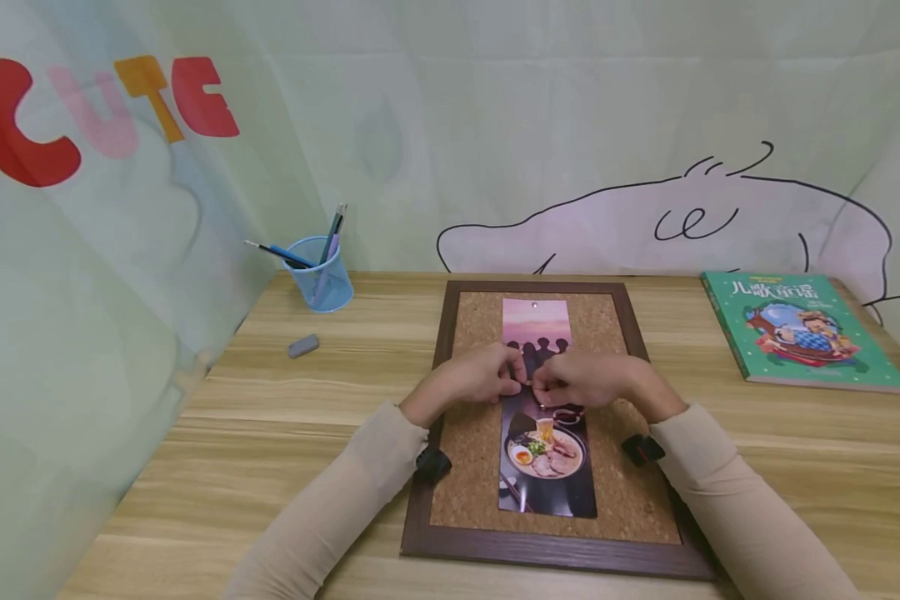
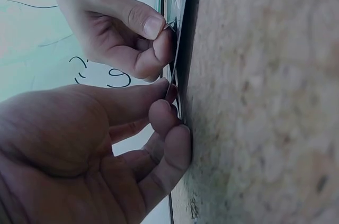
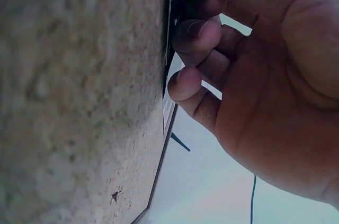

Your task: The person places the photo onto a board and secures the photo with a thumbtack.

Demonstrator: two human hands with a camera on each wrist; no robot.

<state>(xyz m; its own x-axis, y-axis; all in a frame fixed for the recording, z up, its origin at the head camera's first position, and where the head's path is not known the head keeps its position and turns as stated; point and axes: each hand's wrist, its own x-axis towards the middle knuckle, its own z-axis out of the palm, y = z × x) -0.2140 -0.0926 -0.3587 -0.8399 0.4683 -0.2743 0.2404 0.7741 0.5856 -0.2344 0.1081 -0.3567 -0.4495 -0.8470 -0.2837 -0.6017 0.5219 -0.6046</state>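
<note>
A cork board in a dark wooden frame lies on the table with two photos in a column. The upper photo shows silhouettes under a pink sky, with a silvery tack near its top edge. Below it is a photo of a ramen bowl; a shiny dot shows near its top. My left hand pinches a photo's thin edge where the two meet, its other fingers close against the cork. Beside it, my right hand pinches a small pointed thing, mostly hidden by the fingertips.
A light blue mesh cup with pens and pencils stands at the back left, a grey eraser in front of it. On the right lies a green children's book. A printed cloth hangs behind the table.
</note>
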